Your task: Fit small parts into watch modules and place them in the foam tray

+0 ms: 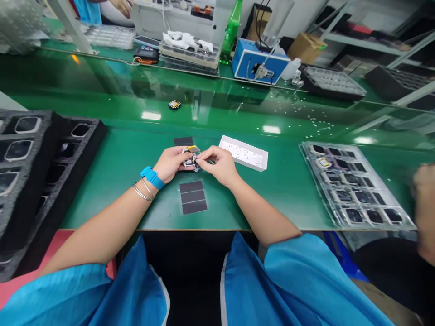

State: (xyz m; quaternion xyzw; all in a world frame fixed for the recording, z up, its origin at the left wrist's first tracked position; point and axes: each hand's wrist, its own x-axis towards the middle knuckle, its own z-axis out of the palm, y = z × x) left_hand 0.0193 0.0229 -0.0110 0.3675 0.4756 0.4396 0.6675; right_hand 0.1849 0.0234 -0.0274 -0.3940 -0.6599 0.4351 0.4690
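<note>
My left hand (172, 162) grips a small opened smartwatch case (189, 160), its inner parts showing and a yellow-marked piece tilted up at the top. My right hand (217, 164) is closed in a pinch at the case's right edge. Whatever lies between those fingertips is too small to make out. Just behind the left hand lies a dark strip sheet (183, 141). Nearer the table edge is a clear sheet with black strips (193, 198). Beside my right hand rests a white box (263, 160) with small bits inside.
Black foam trays (50, 149) with watch cases stand at left. On the right sits a clear tray (384, 190) of watch parts; a co-worker's blurred arm (426, 208) is beyond it. Another watch case (174, 104) lies behind. A blue box (260, 61) stands on the back shelf.
</note>
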